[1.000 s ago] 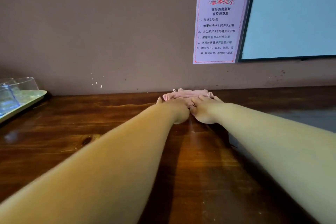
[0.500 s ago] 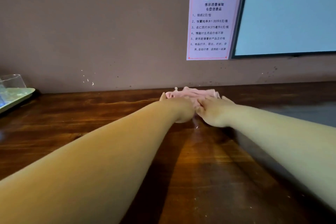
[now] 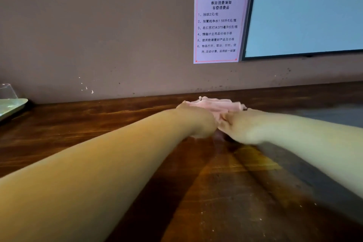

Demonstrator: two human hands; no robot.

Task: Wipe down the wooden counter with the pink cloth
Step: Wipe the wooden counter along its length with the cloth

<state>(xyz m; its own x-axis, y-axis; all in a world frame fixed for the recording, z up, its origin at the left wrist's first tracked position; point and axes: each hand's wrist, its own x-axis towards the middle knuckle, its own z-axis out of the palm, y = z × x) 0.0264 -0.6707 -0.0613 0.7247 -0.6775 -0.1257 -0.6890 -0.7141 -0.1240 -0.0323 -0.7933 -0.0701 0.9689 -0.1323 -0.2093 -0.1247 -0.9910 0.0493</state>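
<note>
Both arms reaching far forward over the wooden counter (image 3: 102, 124), toward the brown wall (image 3: 98, 25). Left hand (image 3: 198, 122) and right hand (image 3: 241, 127) lying side by side, touching, both pressing down on the pink cloth (image 3: 214, 105). Cloth sitting bunched at the back of the counter, near the wall, below the printed notice (image 3: 219, 21); its far edge showing past the knuckles. Fingers of both hands hidden behind the backs of the hands and the cloth folds, so not telling whether spread, together or curled into the fabric. Counter surface showing dark grain and a glossy sheen near the right forearm. At the far left edge, a pale green tray (image 3: 11, 107) resting on the counter, carrying a clear glass (image 3: 6, 91), well apart from the cloth. Dark-framed pale screen (image 3: 306, 10) hanging just beside the notice, on its right.
</note>
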